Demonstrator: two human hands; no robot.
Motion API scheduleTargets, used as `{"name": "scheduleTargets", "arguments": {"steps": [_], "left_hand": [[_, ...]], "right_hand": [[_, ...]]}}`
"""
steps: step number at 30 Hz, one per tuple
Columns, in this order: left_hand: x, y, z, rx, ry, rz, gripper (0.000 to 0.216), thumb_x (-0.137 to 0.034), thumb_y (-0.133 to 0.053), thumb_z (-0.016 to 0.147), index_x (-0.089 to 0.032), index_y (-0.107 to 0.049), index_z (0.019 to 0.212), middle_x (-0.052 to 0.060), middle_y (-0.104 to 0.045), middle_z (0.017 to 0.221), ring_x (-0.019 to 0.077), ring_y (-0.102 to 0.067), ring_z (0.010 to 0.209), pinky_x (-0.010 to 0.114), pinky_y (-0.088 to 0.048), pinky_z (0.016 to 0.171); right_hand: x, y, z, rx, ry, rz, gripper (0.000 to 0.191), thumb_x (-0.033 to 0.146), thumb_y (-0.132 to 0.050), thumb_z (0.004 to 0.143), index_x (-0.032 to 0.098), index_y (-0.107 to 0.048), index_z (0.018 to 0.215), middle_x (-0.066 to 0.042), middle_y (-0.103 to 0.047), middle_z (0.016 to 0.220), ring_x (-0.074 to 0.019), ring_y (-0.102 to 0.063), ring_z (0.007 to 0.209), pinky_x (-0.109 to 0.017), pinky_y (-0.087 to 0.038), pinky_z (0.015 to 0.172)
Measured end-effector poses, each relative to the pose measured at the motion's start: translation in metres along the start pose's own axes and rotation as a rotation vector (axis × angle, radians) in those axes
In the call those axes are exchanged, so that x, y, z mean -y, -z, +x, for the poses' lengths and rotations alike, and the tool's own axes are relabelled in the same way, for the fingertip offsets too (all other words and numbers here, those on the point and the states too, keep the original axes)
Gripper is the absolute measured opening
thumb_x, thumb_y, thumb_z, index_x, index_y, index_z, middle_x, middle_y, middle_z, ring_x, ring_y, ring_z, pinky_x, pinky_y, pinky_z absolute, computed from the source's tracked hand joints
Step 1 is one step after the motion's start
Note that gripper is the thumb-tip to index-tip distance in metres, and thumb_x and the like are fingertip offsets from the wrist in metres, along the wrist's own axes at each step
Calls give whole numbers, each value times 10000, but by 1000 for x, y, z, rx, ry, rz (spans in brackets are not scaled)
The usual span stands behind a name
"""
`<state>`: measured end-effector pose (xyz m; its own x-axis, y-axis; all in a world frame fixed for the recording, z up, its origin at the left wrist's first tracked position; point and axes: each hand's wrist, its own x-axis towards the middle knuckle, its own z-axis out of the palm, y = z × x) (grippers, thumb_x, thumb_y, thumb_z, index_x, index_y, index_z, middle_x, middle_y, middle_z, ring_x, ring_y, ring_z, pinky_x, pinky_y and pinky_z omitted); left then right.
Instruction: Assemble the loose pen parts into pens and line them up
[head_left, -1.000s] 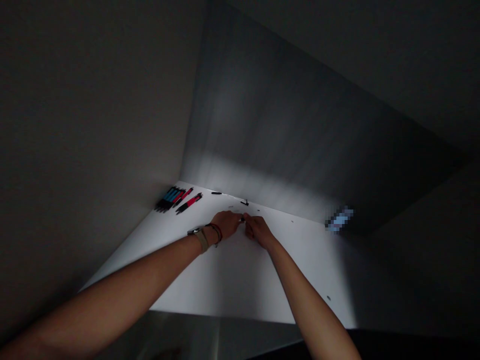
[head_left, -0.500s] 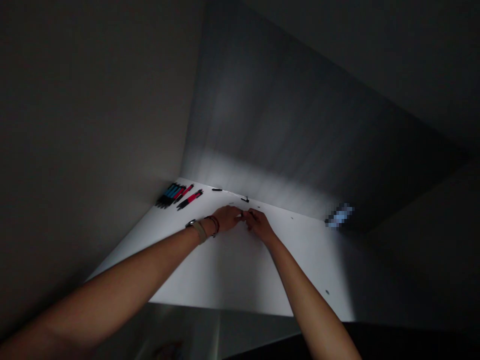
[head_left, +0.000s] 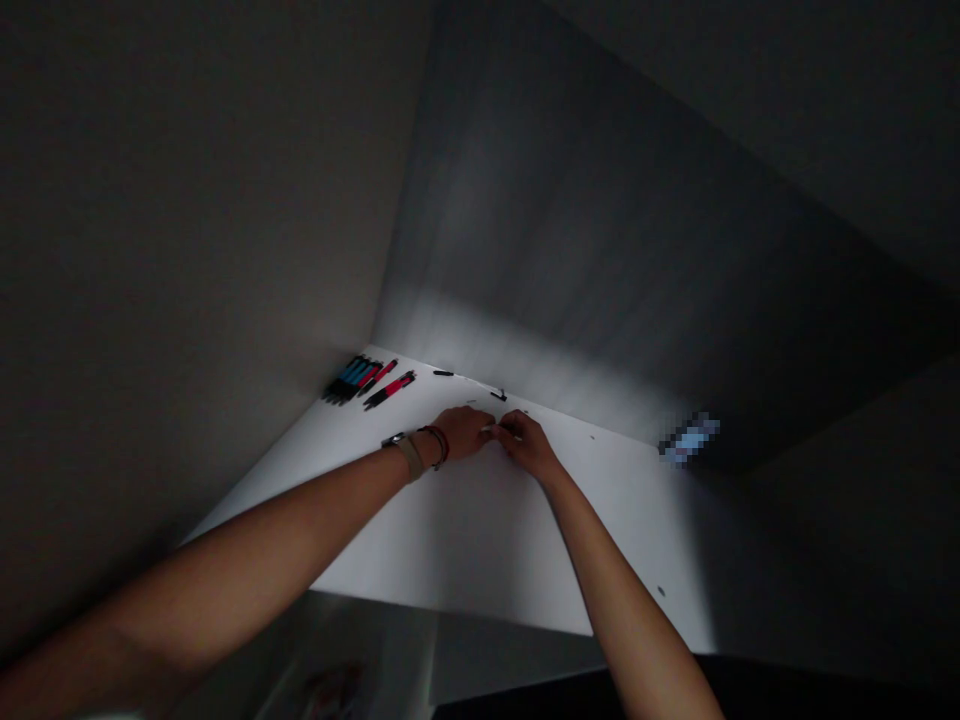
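Both my arms reach far out over a lit white tabletop (head_left: pixel 450 540). My left hand (head_left: pixel 463 432), with a watch and cords on its wrist, and my right hand (head_left: pixel 525 443) meet fingertip to fingertip, closed in a pinch on a small pale, thin part (head_left: pixel 489 429) between them. What that part is I cannot make out. A small black piece (head_left: pixel 499 396) lies on the table just beyond the hands, and another black piece (head_left: pixel 442 373) lies further left.
Several pens with black, blue and red barrels (head_left: pixel 367 380) lie in a row at the table's far left corner. Dark walls enclose the table on the left and behind. A blurred bluish patch (head_left: pixel 688 439) sits at the right edge. Small dark specks (head_left: pixel 660 591) dot the table.
The hands have stayed together on the small part, shifting slightly right and away; the view has turned a little, so the pens sit higher in the frame.
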<state>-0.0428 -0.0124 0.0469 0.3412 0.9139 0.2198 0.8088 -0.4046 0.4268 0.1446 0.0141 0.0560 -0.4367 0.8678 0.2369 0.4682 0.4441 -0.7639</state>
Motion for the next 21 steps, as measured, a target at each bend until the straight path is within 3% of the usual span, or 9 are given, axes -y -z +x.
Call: {"name": "scheduleTargets", "arguments": {"steps": [3, 5, 10, 12, 17, 21], "left_hand": [[1, -2, 1, -7, -2, -19, 396, -460, -459, 999, -254, -711, 1223, 110, -742, 1188, 280, -682, 1090, 390, -484, 954], [1, -2, 1, 6, -1, -20, 395, -457, -475, 988, -252, -708, 1233, 112, -738, 1197, 290, -677, 1098, 402, -483, 964], [0, 0, -1, -4, 58, -71, 382, -484, -474, 980, -259, -745, 1129, 107, -756, 1112, 298, -679, 1058, 375, -481, 959], [-1, 1, -1, -15, 50, -85, 382, -480, -464, 986, -260, -750, 1110, 105, -758, 1100, 296, -682, 1043, 360, -485, 935], [-1, 0, -1, -27, 26, -51, 361, -433, -444, 998, -259, -740, 1107, 100, -756, 1097, 281, -683, 1030, 344, -490, 905], [1, -2, 0, -18, 40, -37, 381, -428, -429, 1001, -243, -738, 1126, 116, -748, 1129, 294, -675, 1058, 369, -485, 934]], "right_hand": [[4, 3, -2, 16, -62, -61, 552, 700, -498, 882, 219, -523, 613, 16, -496, 499, -145, -468, 501, -275, -371, 517], [5, 4, -2, 10, -67, -76, 572, 698, -492, 886, 223, -497, 567, 16, -471, 474, -147, -463, 493, -280, -365, 515], [0, 1, 1, -5, -7, 68, 408, 604, -682, 776, 212, -606, 860, 10, -622, 656, -139, -520, 535, -261, -415, 502], [-1, 1, 2, 4, -15, 134, 405, 583, -709, 757, 204, -617, 870, -12, -658, 716, -136, -545, 554, -263, -448, 513], [-2, 1, 3, -62, -52, 202, 409, 580, -712, 760, 182, -639, 817, -17, -631, 626, -138, -546, 522, -274, -466, 502], [-6, 1, 4, -89, -3, 238, 396, 508, -784, 707, 190, -658, 906, -52, -692, 817, -167, -630, 686, -277, -508, 570]]}}
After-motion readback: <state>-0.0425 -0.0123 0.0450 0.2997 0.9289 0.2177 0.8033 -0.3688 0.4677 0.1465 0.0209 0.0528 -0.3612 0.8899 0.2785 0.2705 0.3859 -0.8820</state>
